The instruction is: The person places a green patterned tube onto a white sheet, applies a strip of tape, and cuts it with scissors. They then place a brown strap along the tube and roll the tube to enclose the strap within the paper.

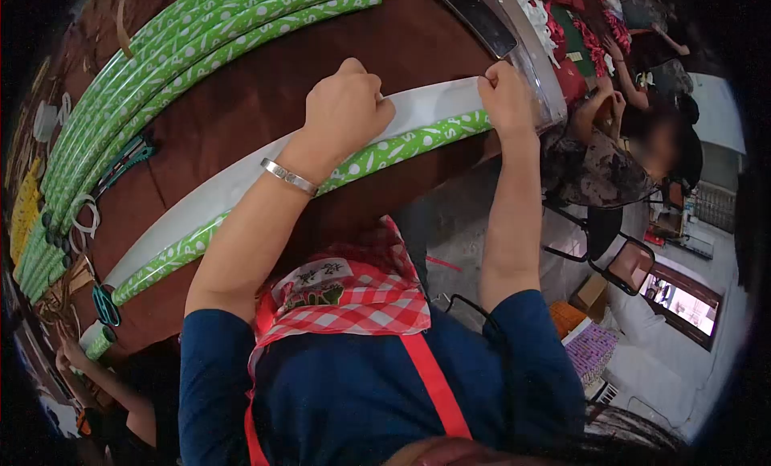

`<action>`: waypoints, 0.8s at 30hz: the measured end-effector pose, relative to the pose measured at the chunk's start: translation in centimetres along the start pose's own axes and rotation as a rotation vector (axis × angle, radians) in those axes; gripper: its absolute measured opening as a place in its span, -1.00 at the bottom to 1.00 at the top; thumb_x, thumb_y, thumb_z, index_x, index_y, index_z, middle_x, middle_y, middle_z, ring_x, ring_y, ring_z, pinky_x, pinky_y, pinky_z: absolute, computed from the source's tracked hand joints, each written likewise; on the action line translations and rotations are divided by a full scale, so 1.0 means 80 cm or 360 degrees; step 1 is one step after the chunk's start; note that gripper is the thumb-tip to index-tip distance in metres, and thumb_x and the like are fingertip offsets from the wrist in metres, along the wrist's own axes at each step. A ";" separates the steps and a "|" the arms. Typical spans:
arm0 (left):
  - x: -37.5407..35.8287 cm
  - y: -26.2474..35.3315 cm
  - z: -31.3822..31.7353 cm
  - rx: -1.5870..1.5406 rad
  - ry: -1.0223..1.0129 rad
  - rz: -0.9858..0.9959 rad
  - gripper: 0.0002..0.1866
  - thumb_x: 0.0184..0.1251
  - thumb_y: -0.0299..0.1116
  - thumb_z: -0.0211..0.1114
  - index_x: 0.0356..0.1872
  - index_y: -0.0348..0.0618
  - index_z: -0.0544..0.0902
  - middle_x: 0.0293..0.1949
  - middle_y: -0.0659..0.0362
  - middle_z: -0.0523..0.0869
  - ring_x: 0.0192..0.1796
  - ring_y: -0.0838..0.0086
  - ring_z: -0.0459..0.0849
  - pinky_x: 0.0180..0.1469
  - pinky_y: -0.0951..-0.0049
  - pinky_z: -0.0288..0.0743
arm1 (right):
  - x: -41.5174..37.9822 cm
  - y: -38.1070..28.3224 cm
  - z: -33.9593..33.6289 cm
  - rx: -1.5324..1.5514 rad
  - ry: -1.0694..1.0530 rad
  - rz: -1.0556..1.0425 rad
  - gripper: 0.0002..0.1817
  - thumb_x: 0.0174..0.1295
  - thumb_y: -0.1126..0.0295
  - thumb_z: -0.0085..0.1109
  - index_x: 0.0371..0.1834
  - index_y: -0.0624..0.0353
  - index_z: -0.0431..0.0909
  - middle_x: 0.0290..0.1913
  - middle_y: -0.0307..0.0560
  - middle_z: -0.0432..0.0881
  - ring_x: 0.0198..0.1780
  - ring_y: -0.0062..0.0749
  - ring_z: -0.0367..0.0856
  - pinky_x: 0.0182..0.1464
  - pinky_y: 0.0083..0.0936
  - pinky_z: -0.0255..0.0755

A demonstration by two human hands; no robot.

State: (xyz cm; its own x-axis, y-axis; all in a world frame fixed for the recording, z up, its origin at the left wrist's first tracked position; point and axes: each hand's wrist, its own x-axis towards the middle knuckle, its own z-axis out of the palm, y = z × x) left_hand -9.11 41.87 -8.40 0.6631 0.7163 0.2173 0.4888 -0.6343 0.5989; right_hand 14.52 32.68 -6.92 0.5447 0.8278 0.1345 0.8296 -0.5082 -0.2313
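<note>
A sheet of wrapping paper point(434, 104), white on its upper face, lies across the table in front of me. Its near edge is rolled over into a long green tube with white printed shapes. My left hand point(345, 104), a silver bangle at its wrist, is closed on the paper near the middle; the fingertips are hidden. At the right end, my right hand point(508, 100) is closed round the paper's edge, slightly blurred. Several finished-looking green rolls point(201, 44) lie bundled at the upper left. Dark-handled scissors point(106, 301) rest by the tube's left end.
A phone point(478, 20) lies at the table's far right beside clear plastic point(542, 80). A teal cutter point(132, 161) and a white ring point(85, 215) are at left. Another person's hands point(71, 353) are near a green roll at lower left. More people sit at the right.
</note>
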 end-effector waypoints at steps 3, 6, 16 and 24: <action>0.001 0.001 -0.001 -0.0016 -0.0029 -0.0037 -0.81 0.01 -0.32 0.27 -0.60 -0.24 0.65 -0.34 0.03 0.63 -0.40 0.11 0.66 -0.31 0.18 0.58 | -0.011 -0.009 0.000 -0.0183 0.0347 -0.0231 -0.83 0.15 0.32 0.22 -0.31 0.20 0.61 -0.24 0.02 0.63 -0.14 0.00 0.55 -0.05 -0.16 0.45; 0.002 0.001 0.000 -0.0023 -0.0069 -0.0083 -0.79 0.05 -0.30 0.30 -0.58 -0.26 0.64 -0.31 0.03 0.62 -0.37 0.10 0.65 -0.28 0.18 0.57 | -0.035 -0.033 -0.002 0.0099 0.0436 -0.0662 -0.87 0.15 0.38 0.22 -0.34 0.22 0.60 -0.23 0.00 0.61 -0.13 -0.03 0.54 -0.04 -0.18 0.45; 0.001 -0.001 0.000 0.0004 -0.0084 -0.0068 -0.79 0.06 -0.27 0.32 -0.54 -0.23 0.67 -0.31 0.04 0.62 -0.33 0.14 0.66 -0.27 0.20 0.57 | -0.078 -0.071 0.029 0.0534 0.0127 -0.1099 -0.74 0.14 0.32 0.25 -0.22 0.30 0.63 -0.07 0.08 0.66 0.01 -0.03 0.59 0.07 -0.22 0.47; 0.002 -0.017 -0.025 0.0103 -0.0071 0.0149 -0.60 0.16 -0.08 0.37 -0.60 -0.25 0.66 -0.35 0.03 0.63 -0.33 0.17 0.65 -0.29 0.21 0.55 | -0.078 -0.070 0.032 0.0554 0.0169 -0.1128 -0.72 0.27 0.25 0.15 -0.24 0.29 0.65 -0.11 0.08 0.69 0.00 -0.01 0.62 0.06 -0.20 0.49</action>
State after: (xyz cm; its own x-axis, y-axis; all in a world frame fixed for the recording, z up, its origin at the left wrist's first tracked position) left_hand -10.83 43.47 -7.62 0.7313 0.6405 0.2345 0.4584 -0.7161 0.5264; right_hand 6.15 31.01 -8.91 -0.0751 0.8902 0.4494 0.9063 0.2489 -0.3417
